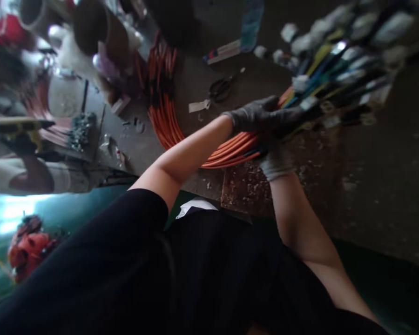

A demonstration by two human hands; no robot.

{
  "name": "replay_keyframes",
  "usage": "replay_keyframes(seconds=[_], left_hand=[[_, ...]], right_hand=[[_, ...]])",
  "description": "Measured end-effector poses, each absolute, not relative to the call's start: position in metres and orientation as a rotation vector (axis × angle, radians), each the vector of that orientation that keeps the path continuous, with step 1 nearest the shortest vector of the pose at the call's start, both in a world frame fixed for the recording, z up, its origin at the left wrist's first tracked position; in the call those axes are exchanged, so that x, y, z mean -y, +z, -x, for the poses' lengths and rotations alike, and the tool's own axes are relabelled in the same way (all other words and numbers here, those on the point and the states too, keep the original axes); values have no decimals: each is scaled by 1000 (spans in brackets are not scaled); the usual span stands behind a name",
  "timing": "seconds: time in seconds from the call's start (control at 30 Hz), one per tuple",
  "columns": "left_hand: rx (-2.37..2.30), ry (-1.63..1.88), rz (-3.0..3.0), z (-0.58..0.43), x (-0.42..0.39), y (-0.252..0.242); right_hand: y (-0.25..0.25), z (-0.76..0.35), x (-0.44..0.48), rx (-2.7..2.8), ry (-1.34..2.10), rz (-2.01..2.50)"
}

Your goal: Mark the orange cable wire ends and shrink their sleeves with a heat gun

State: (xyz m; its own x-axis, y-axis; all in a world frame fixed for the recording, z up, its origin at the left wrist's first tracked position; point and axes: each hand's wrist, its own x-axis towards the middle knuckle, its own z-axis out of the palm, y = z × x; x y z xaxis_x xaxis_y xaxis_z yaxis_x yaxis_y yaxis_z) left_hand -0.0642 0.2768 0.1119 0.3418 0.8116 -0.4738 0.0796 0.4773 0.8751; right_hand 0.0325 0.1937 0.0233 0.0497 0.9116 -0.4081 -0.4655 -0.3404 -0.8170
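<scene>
A wiring harness of thick orange cables (pixel 235 148) curves across the bench in front of me. Its right end fans out into many coloured wires with white and pale connectors (pixel 321 70), blurred by motion. My left hand (pixel 254 115), in a grey glove, lies over the bundle where the orange cables meet the coloured wires, its fingers closed round it. From below, my right hand (pixel 277 160), also gloved, grips the same stretch; its fingers are mostly hidden behind the harness and my left hand.
Scissors (pixel 220 88) with dark handles and a white tag (pixel 199 106) lie behind the harness. A marker-like stick (pixel 223 52) lies farther back. At the left are cardboard tubes (pixel 91 28), a clear jar (pixel 65 93) and another person's arm (pixel 31 174). Scraps litter the brown board (pixel 244 188).
</scene>
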Motion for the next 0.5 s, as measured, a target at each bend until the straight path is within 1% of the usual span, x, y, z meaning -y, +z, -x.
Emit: replay_keyframes(seconds=[0.07,0.13,0.2,0.23,0.27,0.33,0.4,0.5], left_hand=[[-1073,552,-883,93,-273,101],[-1055,564,-754,141,-252,88],[-1259,706,-682,201,-219,76],[-1433,705,-663,230,-200,70],[-1597,620,-598,257,-180,64],[-1760,427,-331,294,-141,48],[-1737,402,-222,304,-110,29],[-1619,487,-111,282,-90,-2]], right_hand=[[21,-43,-196,461,1563,1297],[24,-66,-190,438,1497,1595],[31,-95,-178,495,1386,1915],[35,-108,-172,551,1346,2016],[40,-117,-166,658,1290,2094],[48,-116,-160,1077,1106,2100],[48,-86,-162,1571,961,1910],[28,-5,-181,1928,1129,1747]])
